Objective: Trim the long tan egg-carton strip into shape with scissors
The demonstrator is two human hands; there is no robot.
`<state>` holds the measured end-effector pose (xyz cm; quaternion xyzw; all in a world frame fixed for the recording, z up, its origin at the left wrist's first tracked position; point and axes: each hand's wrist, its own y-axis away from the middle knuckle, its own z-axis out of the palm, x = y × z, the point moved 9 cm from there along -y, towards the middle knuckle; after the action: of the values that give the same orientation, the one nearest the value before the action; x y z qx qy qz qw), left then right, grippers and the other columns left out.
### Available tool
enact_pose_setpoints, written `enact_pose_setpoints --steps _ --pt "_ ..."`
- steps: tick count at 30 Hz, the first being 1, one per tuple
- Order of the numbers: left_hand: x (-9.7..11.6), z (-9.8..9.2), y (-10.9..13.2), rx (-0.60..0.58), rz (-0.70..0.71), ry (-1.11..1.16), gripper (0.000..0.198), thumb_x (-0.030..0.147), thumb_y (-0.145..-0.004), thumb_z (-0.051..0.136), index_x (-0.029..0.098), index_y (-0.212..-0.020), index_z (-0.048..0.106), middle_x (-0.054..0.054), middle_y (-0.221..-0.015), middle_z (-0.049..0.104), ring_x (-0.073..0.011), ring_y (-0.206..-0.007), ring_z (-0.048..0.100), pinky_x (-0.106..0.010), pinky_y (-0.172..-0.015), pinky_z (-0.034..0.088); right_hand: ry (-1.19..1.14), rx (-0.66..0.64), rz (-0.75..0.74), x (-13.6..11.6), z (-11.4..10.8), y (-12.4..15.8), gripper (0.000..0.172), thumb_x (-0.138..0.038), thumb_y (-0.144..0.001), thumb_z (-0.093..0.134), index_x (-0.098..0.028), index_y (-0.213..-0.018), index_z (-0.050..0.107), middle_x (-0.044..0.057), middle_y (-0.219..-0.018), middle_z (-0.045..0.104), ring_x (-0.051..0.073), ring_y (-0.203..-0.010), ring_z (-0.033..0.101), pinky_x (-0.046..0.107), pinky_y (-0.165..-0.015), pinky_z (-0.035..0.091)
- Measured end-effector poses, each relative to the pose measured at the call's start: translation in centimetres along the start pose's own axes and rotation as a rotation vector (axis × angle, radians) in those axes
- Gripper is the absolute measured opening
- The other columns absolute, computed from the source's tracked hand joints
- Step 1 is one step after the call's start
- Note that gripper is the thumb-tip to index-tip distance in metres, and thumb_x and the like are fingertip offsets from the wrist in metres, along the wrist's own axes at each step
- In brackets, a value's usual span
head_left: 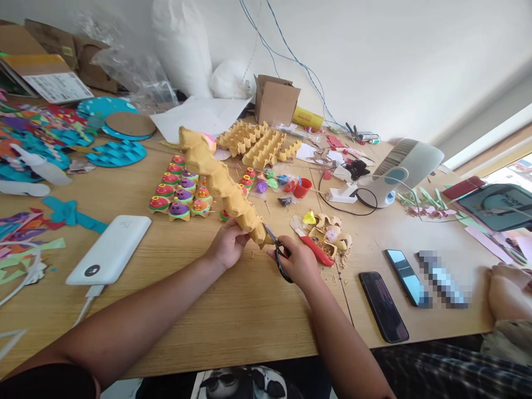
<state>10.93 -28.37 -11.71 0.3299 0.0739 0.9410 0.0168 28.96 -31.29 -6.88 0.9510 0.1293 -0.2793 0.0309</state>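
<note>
My left hand grips the near end of a long strip of tan egg carton, which slants up and away to the left above the table. In my right hand is a pair of black-handled scissors, its blades at the strip's near end. Whether the blades have cut into the carton I cannot tell. Beyond the strip stand rows of painted egg-carton cups in red, green and purple. Right of my right hand, carton scraps lie around a red curved piece.
More egg cartons lie at the back, before a cardboard box. A white power bank sits at left. On the right are a phone, a white fan and another person's hands. Colourful paper crafts cover the left side.
</note>
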Motion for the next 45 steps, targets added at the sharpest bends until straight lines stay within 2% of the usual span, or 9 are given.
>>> enact_pose_setpoints --steps 7,14,19,24,30,35,38,42,45 --pt "0.0 0.0 0.0 0.017 0.003 -0.007 0.030 0.006 -0.057 0.080 0.017 -0.085 0.078 -0.002 -0.087 0.079 -0.0155 -0.081 0.071 -0.023 -0.069 0.056 -0.007 -0.012 0.013 0.0 0.0 0.0 0.034 -0.053 -0.092 0.068 -0.027 -0.111 0.073 0.000 -0.078 0.071 0.018 -0.070 0.062 0.024 -0.060 0.036" --pt "0.1 0.1 0.1 0.010 0.004 0.003 0.036 0.004 -0.057 0.079 0.017 -0.090 0.079 -0.002 -0.090 0.079 -0.0158 -0.086 0.073 -0.024 -0.076 0.058 -0.027 -0.016 0.009 0.2 0.2 -0.1 0.029 -0.050 -0.092 0.068 -0.027 -0.109 0.072 0.002 -0.084 0.074 0.019 -0.076 0.066 0.025 -0.063 0.038" --pt "0.0 0.2 0.0 0.008 -0.007 0.009 0.032 0.003 -0.058 0.078 0.018 -0.086 0.078 -0.002 -0.090 0.080 -0.0159 -0.084 0.073 -0.023 -0.072 0.058 -0.069 -0.001 0.025 0.9 0.4 -0.4 0.030 -0.052 -0.090 0.069 -0.026 -0.106 0.071 0.000 -0.079 0.070 0.018 -0.069 0.061 0.025 -0.061 0.037" --pt "-0.2 0.0 0.0 0.000 -0.021 0.023 0.031 0.002 -0.059 0.076 0.017 -0.086 0.077 -0.002 -0.089 0.080 -0.0158 -0.081 0.073 -0.023 -0.071 0.058 -0.237 0.036 0.041 1.5 0.2 -0.4 0.033 -0.052 -0.088 0.066 -0.024 -0.105 0.067 -0.003 -0.069 0.061 0.016 -0.063 0.055 0.025 -0.056 0.034" --pt "-0.5 -0.1 0.2 -0.019 -0.078 0.030 0.024 0.003 -0.062 0.071 0.015 -0.083 0.074 -0.004 -0.083 0.079 -0.0166 -0.073 0.072 -0.025 -0.067 0.058 -0.265 -0.005 -0.023 0.4 0.0 -0.2 0.034 -0.050 -0.089 0.065 -0.023 -0.110 0.063 -0.003 -0.073 0.059 0.017 -0.067 0.055 0.026 -0.061 0.037" --pt "-1.3 0.3 0.6 -0.065 -0.191 0.061 0.015 0.011 -0.066 0.068 0.015 -0.081 0.071 -0.005 -0.075 0.075 -0.0242 -0.071 0.073 -0.038 -0.071 0.060 -0.277 0.031 -0.065 0.5 -0.5 -0.4 0.025 -0.043 -0.091 0.061 -0.023 -0.105 0.062 -0.003 -0.073 0.057 0.016 -0.066 0.053 0.027 -0.062 0.037" --pt "-1.7 0.7 0.8 -0.115 -0.236 0.080 0.011 0.012 -0.067 0.067 0.015 -0.077 0.069 -0.006 -0.071 0.074 -0.0264 -0.070 0.073 -0.042 -0.073 0.060 -0.232 0.044 -0.140 0.1 -0.6 -0.5 0.021 -0.037 -0.091 0.061 -0.022 -0.107 0.061 -0.005 -0.070 0.053 0.015 -0.063 0.050 0.026 -0.060 0.035" --pt "-2.1 0.9 0.9 -0.144 -0.319 0.104 0.016 0.010 -0.067 0.063 0.014 -0.081 0.071 -0.007 -0.072 0.074 -0.0242 -0.064 0.070 -0.038 -0.068 0.058 -0.128 0.049 -0.273 -1.1 -0.4 -0.3 0.022 -0.032 -0.090 0.063 -0.022 -0.109 0.063 -0.004 -0.069 0.051 0.015 -0.064 0.051 0.026 -0.062 0.035" --pt "-2.2 1.1 1.1 -0.156 -0.362 0.115 0.021 0.009 -0.066 0.062 0.013 -0.085 0.072 -0.008 -0.075 0.076 -0.0238 -0.065 0.070 -0.036 -0.065 0.057 -0.074 0.077 -0.309 -1.5 -0.3 -0.3 0.022 -0.033 -0.090 0.064 -0.021 -0.110 0.065 -0.002 -0.074 0.055 0.016 -0.069 0.054 0.025 -0.064 0.037"
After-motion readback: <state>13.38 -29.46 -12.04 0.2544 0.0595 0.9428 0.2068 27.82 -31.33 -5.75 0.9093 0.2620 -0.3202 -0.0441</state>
